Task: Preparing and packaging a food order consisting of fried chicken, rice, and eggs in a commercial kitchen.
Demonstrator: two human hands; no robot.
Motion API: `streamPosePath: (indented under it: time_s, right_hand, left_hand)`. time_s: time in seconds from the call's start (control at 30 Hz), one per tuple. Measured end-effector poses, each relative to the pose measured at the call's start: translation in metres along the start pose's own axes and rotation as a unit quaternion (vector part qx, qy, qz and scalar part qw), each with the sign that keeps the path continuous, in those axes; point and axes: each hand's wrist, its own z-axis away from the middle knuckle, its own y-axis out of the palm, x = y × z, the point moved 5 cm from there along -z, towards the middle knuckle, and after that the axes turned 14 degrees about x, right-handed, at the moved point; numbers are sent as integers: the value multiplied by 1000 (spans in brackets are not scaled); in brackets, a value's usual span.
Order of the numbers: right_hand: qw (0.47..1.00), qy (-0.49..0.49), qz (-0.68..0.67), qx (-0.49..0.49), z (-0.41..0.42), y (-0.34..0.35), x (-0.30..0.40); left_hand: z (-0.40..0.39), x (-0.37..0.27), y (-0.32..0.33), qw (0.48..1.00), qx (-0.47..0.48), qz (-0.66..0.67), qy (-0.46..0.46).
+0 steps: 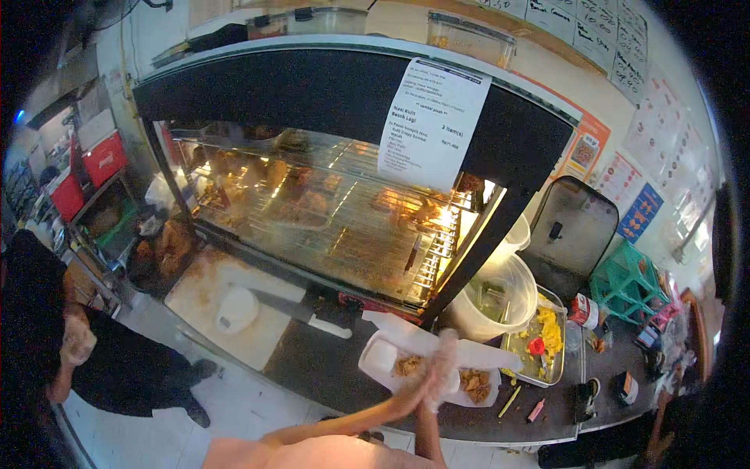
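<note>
My left hand and my right hand are pressed together, palm to palm, over two open white takeaway boxes. Blur hides whether anything lies between the palms. In the left box sit a white block that looks like rice and brown crispy food. More brown food fills part of the right box, where my hands partly cover another white portion. Both lids are folded back toward the display case.
A heated glass display case bears a printed receipt. On the counter are a cutting board, a white-handled knife, a plastic tub, a yellow-food tray and a pen. A person's hand shows at left.
</note>
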Motion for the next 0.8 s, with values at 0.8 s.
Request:
streamPosePath:
  time_s: [0.8]
  right_hand:
    - [926, 121, -191, 301, -20, -65, 41]
  left_hand:
    - [146, -280, -244, 714, -566, -410, -44]
